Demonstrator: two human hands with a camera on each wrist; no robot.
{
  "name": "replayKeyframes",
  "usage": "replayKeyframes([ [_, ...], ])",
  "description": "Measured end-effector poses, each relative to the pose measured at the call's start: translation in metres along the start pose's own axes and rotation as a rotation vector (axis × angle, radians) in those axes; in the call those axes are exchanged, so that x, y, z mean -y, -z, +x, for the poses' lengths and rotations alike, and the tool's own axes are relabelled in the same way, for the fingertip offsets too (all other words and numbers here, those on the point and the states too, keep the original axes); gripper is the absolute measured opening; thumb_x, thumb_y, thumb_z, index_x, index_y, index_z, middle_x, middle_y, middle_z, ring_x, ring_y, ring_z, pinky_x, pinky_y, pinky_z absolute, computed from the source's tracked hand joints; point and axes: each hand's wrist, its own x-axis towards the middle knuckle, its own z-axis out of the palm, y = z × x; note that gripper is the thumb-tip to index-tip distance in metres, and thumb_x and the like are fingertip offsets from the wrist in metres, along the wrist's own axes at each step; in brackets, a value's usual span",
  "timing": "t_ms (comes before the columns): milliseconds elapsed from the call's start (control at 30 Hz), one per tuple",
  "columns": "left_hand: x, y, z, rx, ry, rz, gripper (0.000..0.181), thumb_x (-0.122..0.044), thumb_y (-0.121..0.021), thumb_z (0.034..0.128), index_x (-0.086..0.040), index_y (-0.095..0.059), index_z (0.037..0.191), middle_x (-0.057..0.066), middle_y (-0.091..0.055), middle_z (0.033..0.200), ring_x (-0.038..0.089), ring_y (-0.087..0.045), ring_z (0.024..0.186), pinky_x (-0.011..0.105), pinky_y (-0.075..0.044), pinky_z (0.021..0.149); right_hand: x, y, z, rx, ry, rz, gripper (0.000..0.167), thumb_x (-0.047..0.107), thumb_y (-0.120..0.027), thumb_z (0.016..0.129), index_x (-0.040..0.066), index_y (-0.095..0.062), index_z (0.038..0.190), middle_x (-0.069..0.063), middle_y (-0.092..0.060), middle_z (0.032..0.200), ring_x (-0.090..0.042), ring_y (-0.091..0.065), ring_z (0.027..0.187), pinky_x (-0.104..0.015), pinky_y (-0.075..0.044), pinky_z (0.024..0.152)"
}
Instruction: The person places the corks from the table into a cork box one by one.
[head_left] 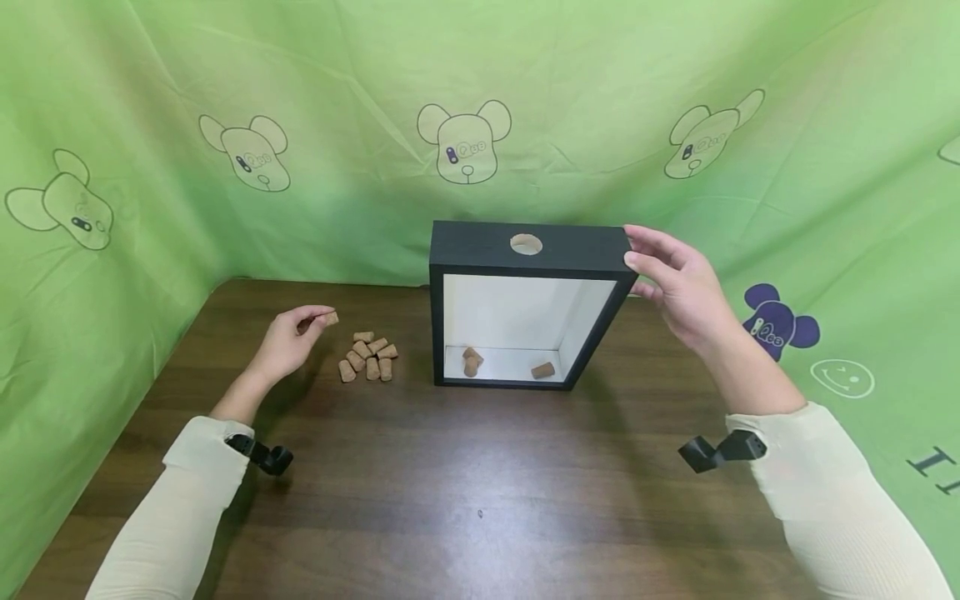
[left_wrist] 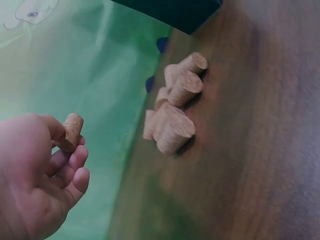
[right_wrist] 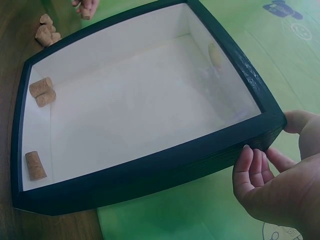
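Between thumb and fingertips my left hand point(head_left: 287, 340) pinches a cork point(left_wrist: 74, 131), raised just left of a loose heap of corks point(head_left: 361, 350) on the table. A black shadow box frame point(head_left: 476, 243) stands upright, with a clear front and white inside. Its top has a round hole point(head_left: 527, 244). Three corks lie on the floor inside it, two together at the left and a single cork point(head_left: 543, 370) at the right. At the box's upper right corner, my right hand point(head_left: 686, 292) grips the edge, thumb near the top and other fingers along the side.
The brown wooden table point(head_left: 480, 500) carries the box and the cork heap. Green cloth point(head_left: 360, 67) printed with bear heads hangs behind and at both sides, close to the box's back. Both sleeves wear black wrist mounts.
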Motion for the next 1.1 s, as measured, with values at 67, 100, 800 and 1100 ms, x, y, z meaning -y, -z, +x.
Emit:
replayKeyframes([
  [67, -0.004, 0.002, 0.002, -0.002, -0.017, 0.002, 0.033, -0.011, -0.05, 0.1084, 0.009, -0.06, 0.132, 0.027, -0.067, 0.124, 0.041, -0.064, 0.111, 0.042, -0.051, 0.091, 0.0, 0.0, 0.0, 0.0, 0.0, -0.001, 0.041, 0.004, -0.067, 0.098, 0.008, -0.061, 0.138, -0.004, -0.05, 0.119, -0.01, -0.051, 0.102, -0.02, -0.054, 0.075],
  [100, -0.007, 0.002, 0.003, -0.005, -0.028, 0.004, 0.033, -0.011, -0.051, 0.1081, 0.009, -0.061, 0.132, 0.026, -0.068, 0.123, 0.04, -0.065, 0.11, 0.039, -0.051, 0.09, 0.001, 0.0, 0.0, 0.001, -0.001, 0.0, 0.041, 0.004, -0.067, 0.098, 0.007, -0.06, 0.138, -0.004, -0.049, 0.119, -0.01, -0.051, 0.101, -0.02, -0.054, 0.075],
  [800, -0.084, 0.022, 0.03, -0.011, -0.176, -0.011, 0.031, -0.006, -0.051, 0.106, 0.003, -0.063, 0.133, 0.022, -0.062, 0.123, 0.034, -0.06, 0.111, 0.04, -0.049, 0.089, 0.001, 0.0, 0.0, 0.003, -0.005, 0.003, 0.04, 0.004, -0.067, 0.098, 0.009, -0.062, 0.137, -0.004, -0.05, 0.12, -0.01, -0.053, 0.101, -0.02, -0.054, 0.075],
  [1100, -0.116, 0.027, 0.04, 0.006, -0.212, -0.004, 0.033, -0.007, -0.049, 0.1056, -0.003, -0.064, 0.134, 0.016, -0.061, 0.12, 0.027, -0.06, 0.106, 0.038, -0.048, 0.086, 0.001, 0.0, 0.0, 0.003, -0.006, 0.0, 0.038, 0.005, -0.068, 0.098, 0.011, -0.063, 0.135, -0.004, -0.049, 0.12, -0.009, -0.053, 0.098, -0.019, -0.054, 0.075],
])
